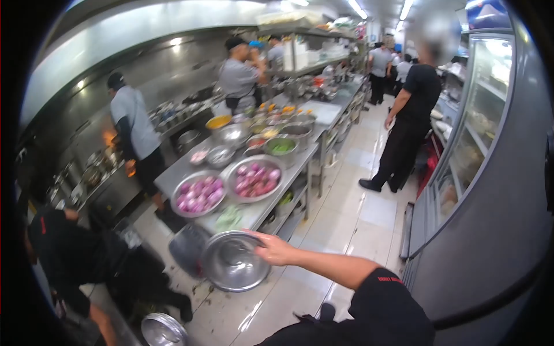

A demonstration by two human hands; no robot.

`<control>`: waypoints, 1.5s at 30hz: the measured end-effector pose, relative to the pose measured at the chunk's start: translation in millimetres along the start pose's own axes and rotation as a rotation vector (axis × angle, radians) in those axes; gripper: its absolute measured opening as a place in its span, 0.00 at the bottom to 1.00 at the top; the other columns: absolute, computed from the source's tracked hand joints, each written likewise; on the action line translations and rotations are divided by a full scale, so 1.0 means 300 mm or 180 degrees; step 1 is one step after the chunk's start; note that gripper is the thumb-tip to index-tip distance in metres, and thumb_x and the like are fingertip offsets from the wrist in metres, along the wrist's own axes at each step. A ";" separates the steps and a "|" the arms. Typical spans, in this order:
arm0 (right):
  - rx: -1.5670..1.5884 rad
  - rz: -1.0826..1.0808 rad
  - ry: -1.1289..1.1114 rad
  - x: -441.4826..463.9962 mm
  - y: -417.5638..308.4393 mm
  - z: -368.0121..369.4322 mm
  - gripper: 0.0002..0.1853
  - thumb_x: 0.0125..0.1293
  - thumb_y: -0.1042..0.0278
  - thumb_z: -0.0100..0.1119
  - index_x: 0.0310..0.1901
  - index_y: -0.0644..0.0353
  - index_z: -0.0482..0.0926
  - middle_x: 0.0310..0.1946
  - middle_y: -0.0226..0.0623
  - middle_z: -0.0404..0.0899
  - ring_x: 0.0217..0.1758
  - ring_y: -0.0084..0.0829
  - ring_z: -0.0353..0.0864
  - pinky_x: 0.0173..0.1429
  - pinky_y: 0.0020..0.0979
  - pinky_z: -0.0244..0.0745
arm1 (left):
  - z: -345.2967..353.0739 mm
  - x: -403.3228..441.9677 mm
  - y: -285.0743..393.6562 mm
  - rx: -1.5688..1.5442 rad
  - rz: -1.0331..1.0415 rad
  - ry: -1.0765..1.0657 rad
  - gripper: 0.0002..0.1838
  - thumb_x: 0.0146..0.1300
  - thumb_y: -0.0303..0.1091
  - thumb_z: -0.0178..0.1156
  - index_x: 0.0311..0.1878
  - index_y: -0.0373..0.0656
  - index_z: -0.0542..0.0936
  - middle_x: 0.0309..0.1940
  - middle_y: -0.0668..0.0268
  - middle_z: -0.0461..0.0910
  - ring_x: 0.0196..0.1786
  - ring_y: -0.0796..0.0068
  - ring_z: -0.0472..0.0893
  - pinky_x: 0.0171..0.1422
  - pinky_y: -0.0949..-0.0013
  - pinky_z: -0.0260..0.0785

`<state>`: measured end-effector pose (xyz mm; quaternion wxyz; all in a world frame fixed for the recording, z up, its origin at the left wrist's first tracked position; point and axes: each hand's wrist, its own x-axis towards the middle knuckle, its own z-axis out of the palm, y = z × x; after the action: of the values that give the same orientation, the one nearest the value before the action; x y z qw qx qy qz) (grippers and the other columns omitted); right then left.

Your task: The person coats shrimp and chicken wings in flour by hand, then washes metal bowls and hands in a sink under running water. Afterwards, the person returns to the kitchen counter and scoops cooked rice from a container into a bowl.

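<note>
My right hand reaches across from the right and grips the rim of a steel mixing bowl. The bowl is tilted toward me, and its shiny inside shows no food. It hangs over the floor by the near end of a steel table. Just beyond it on that table are a bowl of peeled red onions and a second bowl of purple onions. A pale green cloth-like heap lies at the table's corner. My left hand is out of view.
A dark grey object stands behind the bowl. Stacked steel bowls sit low at bottom left, near a bending person in black. A person in black stands in the tiled aisle, beside a glass-door fridge. Cooks work at left.
</note>
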<state>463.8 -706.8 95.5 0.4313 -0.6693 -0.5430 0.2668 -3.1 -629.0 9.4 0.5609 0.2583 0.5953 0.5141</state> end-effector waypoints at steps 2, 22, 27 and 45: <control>0.0285 0.0242 0.0756 -0.080 0.311 -0.232 0.36 0.60 0.70 0.48 0.73 0.51 0.58 0.59 0.55 0.74 0.63 0.46 0.74 0.67 0.39 0.67 | 0.334 -0.114 0.037 -0.0224 0.0015 -0.0405 0.19 0.69 0.36 0.48 0.59 0.39 0.75 0.52 0.53 0.78 0.49 0.56 0.80 0.41 0.57 0.77; 0.0408 0.3431 0.3464 -0.391 1.574 -1.789 0.32 0.62 0.72 0.49 0.71 0.52 0.60 0.30 0.47 0.80 0.17 0.33 0.78 0.15 0.32 0.66 | 2.856 -0.495 -0.409 0.0350 -0.0133 -0.3243 0.29 0.57 0.30 0.50 0.65 0.49 0.64 0.51 0.58 0.75 0.44 0.59 0.82 0.24 0.63 0.74; 0.1286 0.3326 0.4054 -0.451 1.765 -2.014 0.22 0.64 0.73 0.50 0.60 0.59 0.67 0.28 0.48 0.80 0.16 0.33 0.77 0.13 0.32 0.65 | 3.665 -0.837 -0.642 0.0596 -0.0886 -0.4410 0.25 0.60 0.26 0.47 0.62 0.46 0.62 0.41 0.52 0.78 0.29 0.59 0.81 0.22 0.65 0.71; 0.2179 0.2143 0.2618 0.627 2.403 -3.452 0.13 0.65 0.72 0.50 0.50 0.65 0.70 0.30 0.41 0.76 0.21 0.30 0.74 0.18 0.28 0.63 | 5.024 -0.788 -1.019 0.1374 -0.0066 -0.2858 0.26 0.61 0.29 0.48 0.64 0.40 0.60 0.37 0.53 0.79 0.26 0.65 0.81 0.26 0.67 0.73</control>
<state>1727.4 -852.2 -5.9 0.6869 -0.6753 0.0237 0.2675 1541.9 -455.5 66.7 0.7006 0.5584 0.3905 0.2115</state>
